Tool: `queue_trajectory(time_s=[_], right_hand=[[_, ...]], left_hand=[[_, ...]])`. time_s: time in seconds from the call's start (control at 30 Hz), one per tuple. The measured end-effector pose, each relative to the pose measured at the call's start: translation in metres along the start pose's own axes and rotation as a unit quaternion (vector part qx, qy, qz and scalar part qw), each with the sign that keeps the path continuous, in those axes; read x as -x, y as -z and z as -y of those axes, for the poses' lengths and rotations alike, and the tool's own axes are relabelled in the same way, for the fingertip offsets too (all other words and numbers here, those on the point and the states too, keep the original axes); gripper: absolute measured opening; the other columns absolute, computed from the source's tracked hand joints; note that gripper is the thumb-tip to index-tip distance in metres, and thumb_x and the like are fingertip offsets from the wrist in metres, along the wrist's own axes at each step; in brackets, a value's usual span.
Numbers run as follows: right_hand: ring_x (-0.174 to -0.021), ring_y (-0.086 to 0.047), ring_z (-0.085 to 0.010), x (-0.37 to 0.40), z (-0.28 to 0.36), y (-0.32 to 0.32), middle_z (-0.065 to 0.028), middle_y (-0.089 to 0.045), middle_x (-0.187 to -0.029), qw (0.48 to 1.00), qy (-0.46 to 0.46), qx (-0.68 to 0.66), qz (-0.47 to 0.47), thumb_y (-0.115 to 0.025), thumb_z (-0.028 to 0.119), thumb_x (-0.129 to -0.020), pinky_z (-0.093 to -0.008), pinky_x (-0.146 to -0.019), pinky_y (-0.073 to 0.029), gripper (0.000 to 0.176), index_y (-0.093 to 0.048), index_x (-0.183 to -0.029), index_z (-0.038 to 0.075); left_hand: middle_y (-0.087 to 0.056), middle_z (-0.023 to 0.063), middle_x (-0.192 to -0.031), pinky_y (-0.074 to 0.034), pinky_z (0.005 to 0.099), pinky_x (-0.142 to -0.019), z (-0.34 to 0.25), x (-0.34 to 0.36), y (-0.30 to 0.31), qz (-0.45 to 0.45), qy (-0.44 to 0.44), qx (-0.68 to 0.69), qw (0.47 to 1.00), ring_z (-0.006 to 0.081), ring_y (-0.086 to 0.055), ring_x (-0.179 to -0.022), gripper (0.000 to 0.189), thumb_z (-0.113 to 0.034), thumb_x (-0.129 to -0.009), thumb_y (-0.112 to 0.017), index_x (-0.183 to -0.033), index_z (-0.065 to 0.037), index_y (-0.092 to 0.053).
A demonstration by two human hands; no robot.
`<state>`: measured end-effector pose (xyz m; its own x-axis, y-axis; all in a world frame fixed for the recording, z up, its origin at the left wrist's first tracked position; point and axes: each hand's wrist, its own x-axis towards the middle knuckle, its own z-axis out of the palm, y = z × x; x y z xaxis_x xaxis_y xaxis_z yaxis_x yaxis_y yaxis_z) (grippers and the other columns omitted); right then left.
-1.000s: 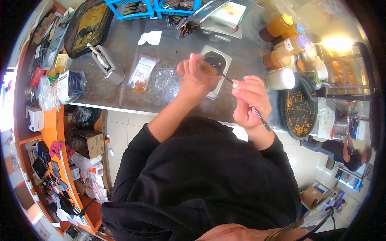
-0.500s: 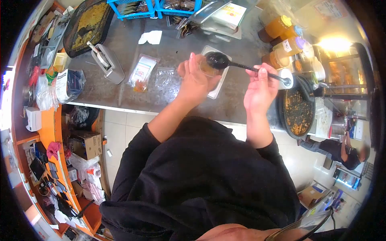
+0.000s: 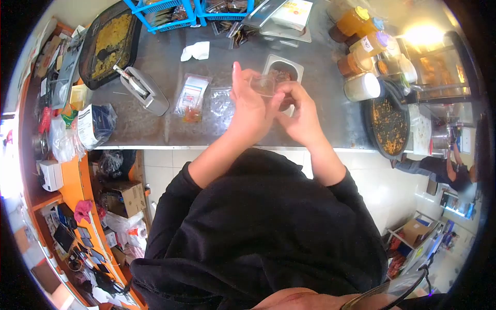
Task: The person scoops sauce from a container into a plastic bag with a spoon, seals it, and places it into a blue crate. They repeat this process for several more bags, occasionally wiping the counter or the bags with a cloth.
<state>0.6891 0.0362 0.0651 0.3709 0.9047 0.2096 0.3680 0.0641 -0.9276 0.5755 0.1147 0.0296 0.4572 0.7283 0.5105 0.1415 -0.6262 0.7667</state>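
Observation:
A small clear cup [image 3: 262,86] is gripped in my left hand [image 3: 250,106], above the metal counter [image 3: 155,124]. My right hand [image 3: 300,114] is close on its right, fingers curled round something round and dark-edged that I cannot make out. Just behind both hands lies a metal tray [image 3: 297,68] with dark contents, partly covered by my fingers. To the left of my left hand lie an empty-looking clear bag [image 3: 221,103] and a printed packet [image 3: 192,96] with orange contents at its lower end.
A tape dispenser [image 3: 140,89] and a crumb-covered black tray [image 3: 107,49] stand at left. White paper [image 3: 195,51] lies farther back, near blue baskets [image 3: 168,14]. At right are bottles [image 3: 356,60], a white-lidded jar [image 3: 362,87], a round black pan [image 3: 388,126] and another person [image 3: 457,173].
The black ladle is gone from over the cup and out of my right hand. My right hand has moved left, close to my left hand. More of the metal tray shows.

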Motion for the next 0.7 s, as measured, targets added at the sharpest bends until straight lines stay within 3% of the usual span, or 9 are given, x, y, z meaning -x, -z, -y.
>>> queue_trajectory(time_s=[0.1,0.13,0.2,0.3,0.33,0.53,0.67,0.7], right_hand=[[-0.083,-0.06,-0.0107,-0.004,-0.003,-0.028,-0.0024,-0.064,-0.087,0.995,-0.032,-0.087,-0.04,-0.065,-0.003,-0.083,-0.0252,-0.072,-0.05,0.018,-0.056,-0.099,0.001],[-0.084,-0.059,-0.0082,-0.006,0.007,-0.035,-0.0022,-0.064,-0.088,0.979,-0.08,-0.182,-0.04,-0.065,-0.001,-0.086,-0.0235,-0.072,-0.049,0.014,-0.057,-0.097,0.001],[-0.084,-0.059,-0.0078,-0.01,0.01,-0.049,-0.0028,-0.065,-0.089,0.966,-0.075,-0.246,-0.033,-0.065,0.0,-0.087,-0.0224,-0.073,-0.048,0.012,-0.057,-0.096,0.001],[-0.082,-0.06,-0.0078,-0.014,0.016,-0.072,-0.0037,-0.066,-0.092,0.943,-0.074,-0.321,-0.039,-0.066,0.002,-0.087,-0.0208,-0.074,-0.047,0.012,-0.061,-0.098,0.0],[-0.082,-0.06,-0.008,-0.015,0.022,-0.081,-0.0041,-0.067,-0.092,0.943,-0.077,-0.32,-0.046,-0.066,0.002,-0.087,-0.0211,-0.073,-0.047,0.013,-0.061,-0.1,0.0],[-0.079,-0.063,-0.0095,-0.02,0.036,-0.126,-0.0054,-0.068,-0.092,0.921,-0.087,-0.367,-0.096,-0.067,0.004,-0.087,-0.0232,-0.069,-0.051,0.016,-0.065,-0.101,-0.002],[-0.076,-0.063,-0.0092,-0.02,0.055,-0.158,-0.0052,-0.068,-0.089,0.879,-0.077,-0.46,-0.104,-0.068,0.004,-0.087,-0.0223,-0.066,-0.053,0.015,-0.066,-0.1,-0.002],[-0.075,-0.063,-0.0087,-0.02,0.055,-0.163,-0.0051,-0.068,-0.088,0.893,-0.073,-0.433,-0.098,-0.068,0.004,-0.087,-0.0217,-0.066,-0.052,0.014,-0.066,-0.1,-0.001]], left_hand=[[-0.037,0.018,-0.123,-0.044,0.037,-0.087,-0.004,-0.006,0.033,0.038,-0.013,0.084,0.996,0.0248,-0.046,-0.11,0.089,-0.005,-0.09,-0.06,-0.145,-0.003,0.011],[-0.042,0.017,-0.122,-0.044,0.0361,-0.085,-0.007,-0.009,0.044,0.022,0.059,0.162,0.985,0.0229,-0.048,-0.107,0.081,-0.006,-0.088,-0.062,-0.143,-0.001,-0.002],[-0.051,0.015,-0.118,-0.046,0.0341,-0.081,-0.009,-0.014,0.066,-0.009,0.199,0.31,0.93,0.0191,-0.054,-0.101,0.066,-0.007,-0.086,-0.066,-0.139,0.004,-0.028],[-0.063,0.0081,-0.102,-0.047,0.022,-0.071,0.017,-0.013,0.101,0.031,0.253,0.282,0.925,0.01,-0.058,-0.086,0.034,-0.003,-0.088,-0.064,-0.12,0.002,-0.054],[-0.068,0.0037,-0.087,-0.046,0.0218,-0.073,0.015,-0.013,0.108,-0.011,0.253,0.291,0.923,0.0077,-0.06,-0.079,0.018,-0.004,-0.088,-0.064,-0.105,0.002,-0.064],[-0.068,0.0035,-0.087,-0.046,0.0218,-0.071,0.027,-0.007,0.151,-0.046,0.28,0.335,0.898,0.0076,-0.059,-0.078,0.013,-0.008,-0.091,-0.063,-0.099,0.001,-0.065],[-0.065,0.001,-0.083,-0.046,0.0204,-0.069,0.043,0.0,0.171,-0.068,0.193,0.292,0.934,0.0056,-0.056,-0.075,0.011,-0.01,-0.092,-0.062,-0.097,0.0,-0.063],[-0.064,0.0004,-0.082,-0.045,0.0202,-0.068,0.044,0.0,0.175,-0.076,0.176,0.287,0.938,0.0051,-0.055,-0.075,0.011,-0.01,-0.092,-0.062,-0.097,0.0,-0.063]])
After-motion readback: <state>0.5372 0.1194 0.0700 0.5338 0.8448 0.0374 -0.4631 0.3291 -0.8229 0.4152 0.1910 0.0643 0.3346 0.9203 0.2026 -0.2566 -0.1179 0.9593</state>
